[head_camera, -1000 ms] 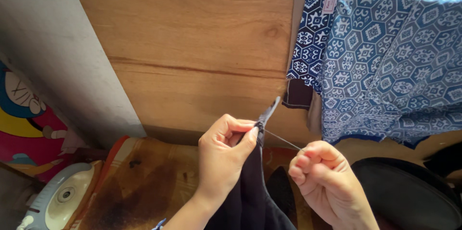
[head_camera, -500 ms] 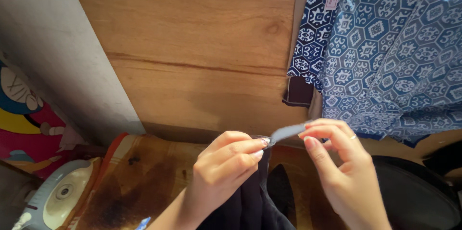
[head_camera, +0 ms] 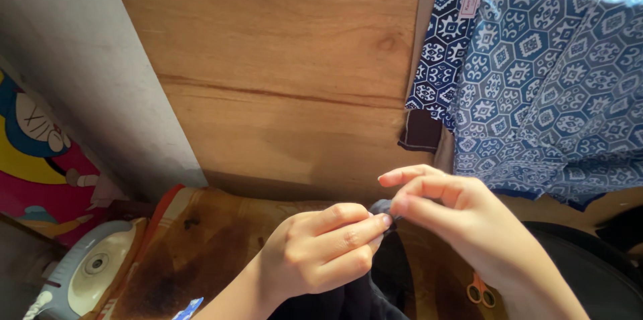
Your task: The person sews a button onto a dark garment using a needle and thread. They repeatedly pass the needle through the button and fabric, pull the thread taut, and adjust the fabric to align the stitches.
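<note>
My left hand point(head_camera: 320, 253) pinches the top edge of a dark garment point(head_camera: 362, 296) that hangs down between my hands. My right hand point(head_camera: 462, 223) meets it from the right, thumb and fingertips closed on the same small spot of dark cloth point(head_camera: 383, 209). The fingers hide what lies between them; no thread or needle shows. Both hands hover over a scorched, orange-brown padded board point(head_camera: 201, 253).
A wooden panel point(head_camera: 281, 72) stands upright behind the hands. A blue patterned cloth point(head_camera: 536, 85) hangs over it at the right. An electric iron point(head_camera: 87, 273) rests at lower left, small orange scissors point(head_camera: 477, 291) lie under my right wrist, and a cartoon-print cloth point(head_camera: 40, 166) is far left.
My right hand had a thread pulled out to the right, then grasped a grey tab, and now has closed in on the cloth at my left fingertips. The tab is no longer visible.
</note>
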